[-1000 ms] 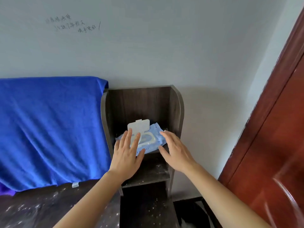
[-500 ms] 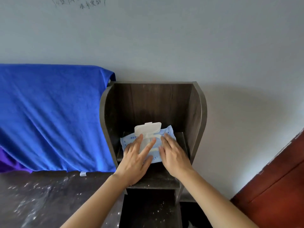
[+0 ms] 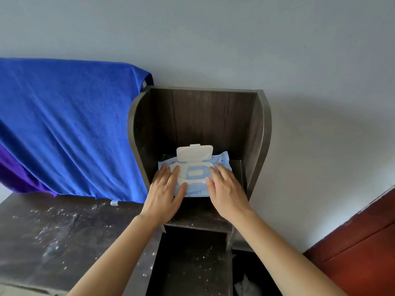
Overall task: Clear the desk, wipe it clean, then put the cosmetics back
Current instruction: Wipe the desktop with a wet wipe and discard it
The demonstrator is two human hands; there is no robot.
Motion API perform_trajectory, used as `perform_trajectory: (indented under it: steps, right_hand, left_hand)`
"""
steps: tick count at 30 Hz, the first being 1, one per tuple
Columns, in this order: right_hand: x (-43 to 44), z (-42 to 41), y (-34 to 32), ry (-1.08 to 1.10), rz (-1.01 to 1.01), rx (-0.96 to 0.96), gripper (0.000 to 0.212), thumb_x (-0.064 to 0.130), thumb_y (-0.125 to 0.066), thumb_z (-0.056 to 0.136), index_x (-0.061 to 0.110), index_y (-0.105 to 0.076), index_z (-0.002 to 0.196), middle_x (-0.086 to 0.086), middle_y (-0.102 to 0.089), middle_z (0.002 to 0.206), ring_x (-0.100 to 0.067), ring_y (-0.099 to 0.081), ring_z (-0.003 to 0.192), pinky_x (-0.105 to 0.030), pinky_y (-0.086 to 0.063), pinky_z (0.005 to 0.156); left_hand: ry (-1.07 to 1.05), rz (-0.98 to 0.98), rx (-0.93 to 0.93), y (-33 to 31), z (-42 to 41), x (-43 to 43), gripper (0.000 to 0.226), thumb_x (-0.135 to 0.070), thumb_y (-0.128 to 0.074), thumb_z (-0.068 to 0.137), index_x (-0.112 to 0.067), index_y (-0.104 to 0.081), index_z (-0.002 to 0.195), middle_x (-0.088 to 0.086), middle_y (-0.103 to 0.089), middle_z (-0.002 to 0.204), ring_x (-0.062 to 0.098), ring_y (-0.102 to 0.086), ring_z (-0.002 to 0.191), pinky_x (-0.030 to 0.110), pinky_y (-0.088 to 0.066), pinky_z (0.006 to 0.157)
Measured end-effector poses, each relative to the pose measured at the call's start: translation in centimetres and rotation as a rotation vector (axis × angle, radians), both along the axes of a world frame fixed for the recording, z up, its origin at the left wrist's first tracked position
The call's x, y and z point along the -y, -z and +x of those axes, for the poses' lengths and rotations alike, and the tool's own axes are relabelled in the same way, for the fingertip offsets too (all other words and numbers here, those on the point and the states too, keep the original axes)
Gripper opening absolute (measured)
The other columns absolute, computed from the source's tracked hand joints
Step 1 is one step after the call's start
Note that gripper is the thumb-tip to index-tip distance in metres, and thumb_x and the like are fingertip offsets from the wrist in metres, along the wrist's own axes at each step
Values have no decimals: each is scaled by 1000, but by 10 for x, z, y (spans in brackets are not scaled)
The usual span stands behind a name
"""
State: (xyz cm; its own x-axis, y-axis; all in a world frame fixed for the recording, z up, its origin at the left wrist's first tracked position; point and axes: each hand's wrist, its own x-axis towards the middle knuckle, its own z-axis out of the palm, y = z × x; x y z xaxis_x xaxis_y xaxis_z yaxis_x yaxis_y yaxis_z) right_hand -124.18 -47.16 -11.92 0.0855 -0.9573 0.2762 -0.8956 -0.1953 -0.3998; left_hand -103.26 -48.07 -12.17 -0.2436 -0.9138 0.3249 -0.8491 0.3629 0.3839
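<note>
Head view finds us at the shelf [image 3: 259,133], both palms flat on the wipes pack [image 3: 193,192], whose lid [image 3: 194,152] stands open. Our left hand [image 3: 164,193] and right hand [image 3: 226,193] press with spread fingers, gripping nothing. The desk [image 3: 53,229] looks cleared but speckled with white dust, so we judge wiping and returning cosmetics remain; no cosmetics show.

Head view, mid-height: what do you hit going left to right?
blue towel → left wall of the wooden shelf unit → left hand → wet wipes pack → right hand → red-brown door
</note>
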Motion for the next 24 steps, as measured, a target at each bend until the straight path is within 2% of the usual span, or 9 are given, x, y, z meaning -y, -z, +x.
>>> perform_trajectory:
  steps: [4, 7, 10, 18, 22, 24]
  right_hand:
    - [-3, -7, -6, 5, -29, -5, 39, 34, -41, 105, 20, -56, 139, -6, -47, 146, -22, -46, 134, -33, -49, 100]
    - [5, -7, -13, -23, -39, -77, 35, 29, -46, 103, 22, -63, 132, -5, -52, 133, -22, -49, 124, -36, -45, 101]
    - [14, -4, -18, -26, -28, -160, 36, 30, -44, 102, 25, -63, 133, -4, -51, 123, -23, -46, 119, -38, -40, 100]
    - [13, 1, -23, -21, -8, -288, 41, 36, -41, 103, 31, -54, 142, -5, -49, 124, -23, -46, 115, -40, -45, 95]
    - [22, 4, -37, -29, -48, -294, 31, 38, -48, 103, 28, -70, 122, -4, -59, 112, -24, -57, 101, -35, -50, 74]
    - [28, 5, -41, -23, -44, -243, 26, 40, -55, 99, 27, -75, 111, -4, -63, 115, -25, -60, 102, -35, -52, 72]
  left_hand:
    - [45, 10, -21, -2, -5, 10, 63, -45, -37, 101, -11, -28, 154, 12, -28, 160, 22, -16, 151, 31, -9, 120]
    - [68, 0, -30, -2, -6, 12, 63, -43, -38, 102, -11, -26, 155, 10, -27, 161, 23, -21, 150, 35, -17, 121]
    - [92, -20, -27, -2, -5, 12, 64, -43, -37, 102, -10, -23, 155, 10, -24, 162, 25, -23, 149, 38, -21, 122]
    - [122, -42, -35, 1, -2, 12, 67, -41, -41, 102, -11, -16, 157, 8, -17, 164, 25, -20, 150, 32, -14, 121]
    - [126, -40, -22, 2, -2, 14, 68, -40, -42, 102, -12, -14, 157, 7, -15, 164, 25, -20, 150, 30, -12, 120]
    - [120, -34, -21, 2, -2, 14, 68, -42, -41, 102, -14, -12, 157, 6, -15, 165, 24, -20, 150, 30, -13, 119]
